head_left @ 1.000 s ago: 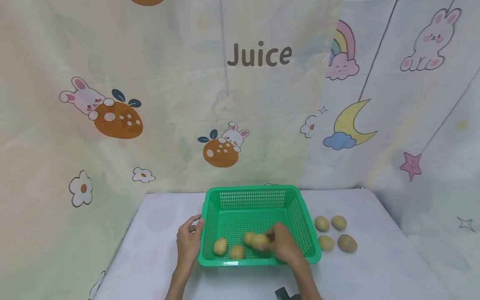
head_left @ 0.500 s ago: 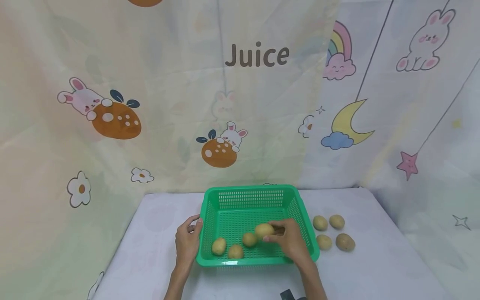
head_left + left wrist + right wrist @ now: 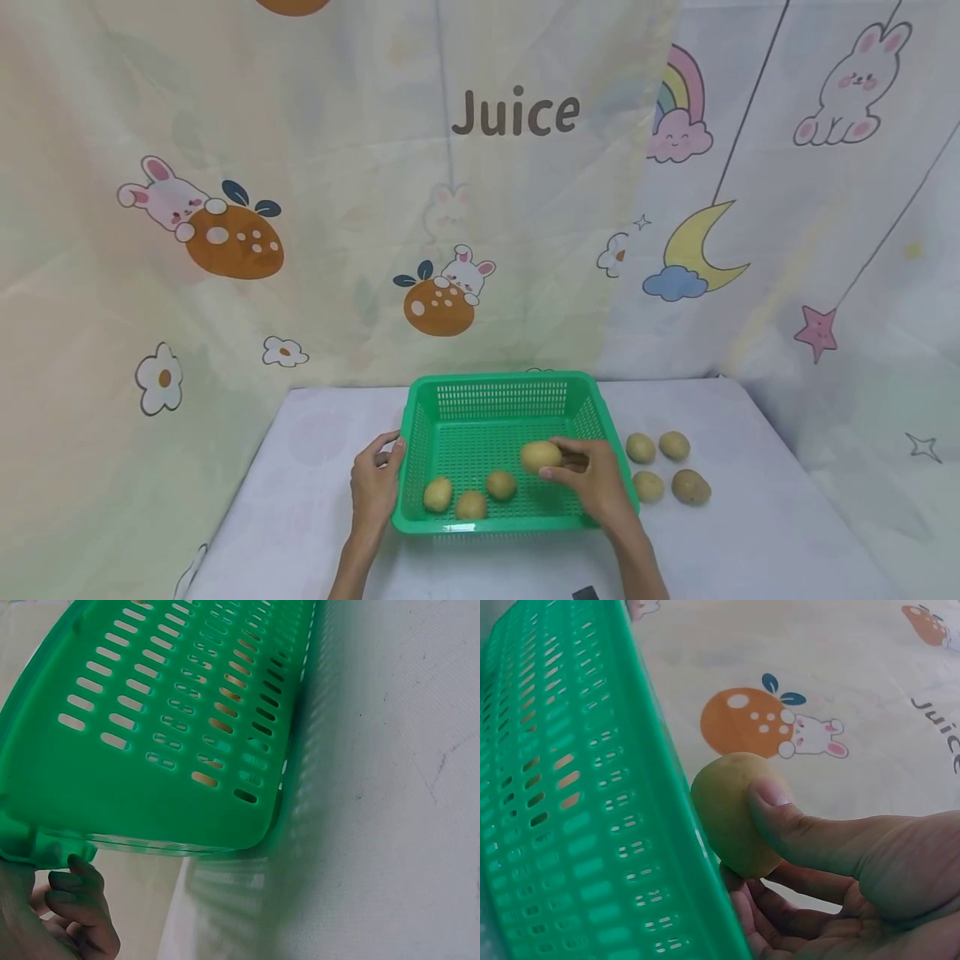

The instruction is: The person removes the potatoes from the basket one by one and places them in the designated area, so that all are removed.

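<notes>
A green plastic basket [image 3: 517, 527] with slotted walls sits on the table. My left hand [image 3: 375, 483] holds its left rim; in the left wrist view curled fingers [image 3: 86, 911] show at the basket's edge. My right hand [image 3: 596, 479] pinches a potato [image 3: 541, 457] between thumb and fingers, over the right part of the basket. The right wrist view shows this potato [image 3: 735, 817] with the thumb pressed on its side. Inside the basket, near its front left, lie three more potatoes, among them one potato [image 3: 501, 485] closest to the middle.
Several potatoes [image 3: 674, 446] lie on the table just right of the basket, the largest potato [image 3: 691, 487] nearest the front. The table [image 3: 322, 450] has a white cover. A printed curtain [image 3: 337, 208] hangs behind it. A small dark object [image 3: 585, 593] shows at the bottom edge.
My right hand has lifted its potato off the others in the basket and moved it to the right and upward. The left hand stays on the rim.
</notes>
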The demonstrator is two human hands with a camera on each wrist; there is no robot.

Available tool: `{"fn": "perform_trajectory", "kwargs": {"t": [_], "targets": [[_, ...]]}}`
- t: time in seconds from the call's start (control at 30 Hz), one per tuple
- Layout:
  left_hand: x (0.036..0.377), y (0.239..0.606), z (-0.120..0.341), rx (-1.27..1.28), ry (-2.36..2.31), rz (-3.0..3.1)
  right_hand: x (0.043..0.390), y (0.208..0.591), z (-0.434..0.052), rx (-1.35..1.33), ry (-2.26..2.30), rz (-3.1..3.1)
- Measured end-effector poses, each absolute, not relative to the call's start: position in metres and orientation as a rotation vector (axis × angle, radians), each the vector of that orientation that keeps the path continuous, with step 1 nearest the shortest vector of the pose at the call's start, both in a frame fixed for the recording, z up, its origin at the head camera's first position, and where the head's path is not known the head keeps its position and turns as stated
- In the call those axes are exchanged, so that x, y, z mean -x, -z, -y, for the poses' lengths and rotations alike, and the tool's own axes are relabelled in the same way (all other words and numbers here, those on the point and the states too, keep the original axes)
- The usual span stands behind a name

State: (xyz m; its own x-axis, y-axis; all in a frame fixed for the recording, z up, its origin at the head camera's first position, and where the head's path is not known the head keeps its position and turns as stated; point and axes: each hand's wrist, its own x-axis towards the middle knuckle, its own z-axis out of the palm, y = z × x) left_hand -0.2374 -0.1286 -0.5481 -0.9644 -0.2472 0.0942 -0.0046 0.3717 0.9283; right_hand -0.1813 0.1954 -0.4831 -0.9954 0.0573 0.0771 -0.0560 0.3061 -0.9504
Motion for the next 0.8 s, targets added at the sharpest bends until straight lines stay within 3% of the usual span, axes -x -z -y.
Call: {"fn": "perform_trajectory", "kwargs": {"t": [0.8], "targets": [[0.238, 0.549, 0.128, -0.234, 1.615, 2.423, 0.157, 0.459, -0.228, 0.026, -1.586, 2.546]]}}
